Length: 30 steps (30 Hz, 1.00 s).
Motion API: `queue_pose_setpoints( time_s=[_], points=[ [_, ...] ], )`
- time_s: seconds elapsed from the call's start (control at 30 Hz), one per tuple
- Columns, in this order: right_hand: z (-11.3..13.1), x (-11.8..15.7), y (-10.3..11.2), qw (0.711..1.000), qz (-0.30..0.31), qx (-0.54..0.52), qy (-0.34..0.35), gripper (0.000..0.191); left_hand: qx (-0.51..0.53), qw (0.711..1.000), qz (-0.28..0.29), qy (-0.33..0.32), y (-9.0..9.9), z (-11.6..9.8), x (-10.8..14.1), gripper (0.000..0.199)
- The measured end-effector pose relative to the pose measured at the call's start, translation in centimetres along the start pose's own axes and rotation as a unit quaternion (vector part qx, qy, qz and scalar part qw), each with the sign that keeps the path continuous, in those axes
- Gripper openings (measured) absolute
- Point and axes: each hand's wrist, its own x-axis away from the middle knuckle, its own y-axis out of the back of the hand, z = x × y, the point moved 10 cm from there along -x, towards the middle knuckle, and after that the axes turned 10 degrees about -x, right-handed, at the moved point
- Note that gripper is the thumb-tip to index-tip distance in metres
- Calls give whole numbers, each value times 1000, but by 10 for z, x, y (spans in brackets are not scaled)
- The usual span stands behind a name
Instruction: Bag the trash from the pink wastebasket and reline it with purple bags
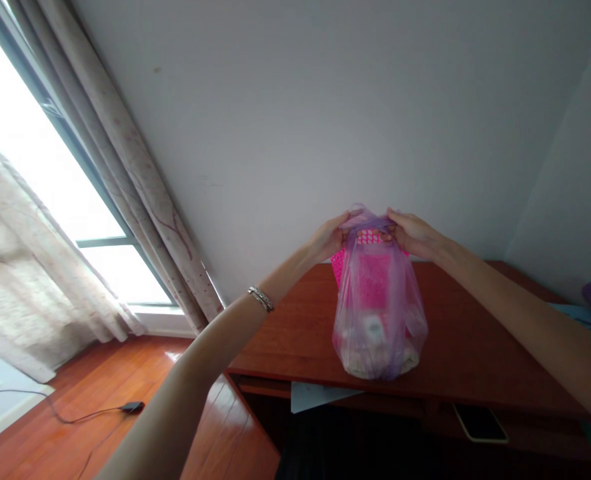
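When we look down from the head camera, we see two bare arms reaching out over a red-brown wooden desk [295, 353]. Our left hand [331, 238] and our right hand [410, 233] are both closed, gripping the top of a thin purple plastic bag [379, 320] from each side. We can see through the bag, and a pink plastic basket with small holes [366, 237] is inside it, with pale lumpy things [375, 353] at the bottom. The bag's bottom is at the desk top, but we cannot tell if it rests there. The bag looks soft and slippery and will not be very heavy, we think, though the basket gives it some stiff shape. The gathered top looks like the best place to hold it. We cannot read any words or brand on it. A silver bracelet [261, 299] is on our left wrist, and a phone [479, 423] lies below the desk top
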Motion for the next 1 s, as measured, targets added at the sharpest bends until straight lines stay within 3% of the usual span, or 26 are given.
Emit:
queue_pose_setpoints(
  time_s=[0.2,0.43,0.57,0.83,1.0],
  points=[
    [-3,0,0,1000,3,-17,-18,27,38,998,41,38,-6,0,6,55],
    [-11,5,16,995,-36,-6,-95,33,54,994,50,81,1,2,9,77],
    [-11,0,19,995,-7,-6,-102,30,42,993,66,93,4,5,6,78],
    [-9,-5,21,997,-7,-49,-61,23,10,993,12,119,15,13,0,69],
    [-7,-5,17,998,11,-43,-45,23,-30,992,16,119,15,13,-2,66]
  ],
)
